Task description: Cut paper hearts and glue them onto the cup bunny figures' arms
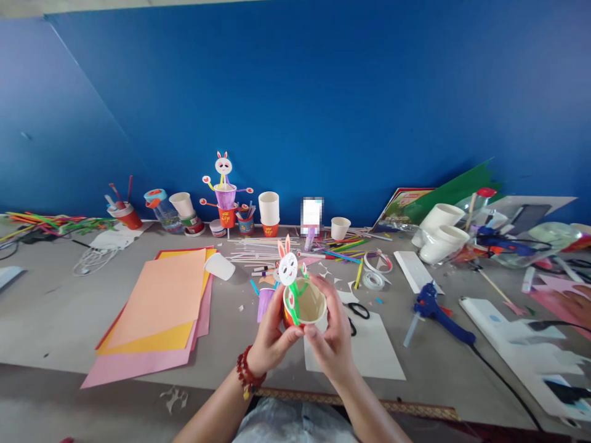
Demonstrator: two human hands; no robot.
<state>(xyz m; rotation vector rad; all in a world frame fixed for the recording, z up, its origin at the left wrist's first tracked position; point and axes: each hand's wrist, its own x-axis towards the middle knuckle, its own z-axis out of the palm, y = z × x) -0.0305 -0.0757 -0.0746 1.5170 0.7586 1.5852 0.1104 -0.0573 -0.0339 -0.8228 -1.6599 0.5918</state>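
Between my two hands I hold a paper cup (313, 301), tilted so that its open mouth and pale inside face me. My left hand (272, 329) wraps round its left side, and my right hand (335, 329) round its right. Both thumbs meet at the near rim. A white paper rabbit head (288, 268) with pink ears stands up at the cup's left rim, with green pipe-cleaner limbs (294, 301) below it. Just behind my left hand lies a purple-coloured cup (265, 303). Black-handled scissors (359, 311) rest on white paper (376, 351) beside my right hand.
Coloured paper sheets (157, 301) lie to the left. A blue glue gun (434, 311) and a white power strip (512, 351) with cords are on the right. A finished rabbit figure (225, 194) stands at the back. Another person's hand (572, 307) shows at the right edge.
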